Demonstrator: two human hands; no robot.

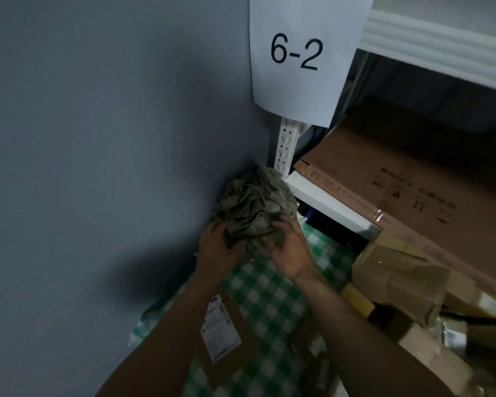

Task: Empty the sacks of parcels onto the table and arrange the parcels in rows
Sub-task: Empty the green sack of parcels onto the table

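Sack (255,207), crumpled against the wall, gripped by both hands (252,247); fingertips buried in folds.

A crumpled olive-grey sack (255,209) sits bunched into a ball in the corner where the wall meets the shelf post, above the green-and-white checked table (272,293). A flat brown parcel (241,356) with a white label lies on the table, and more brown parcels (404,285) are heaped at its right edge
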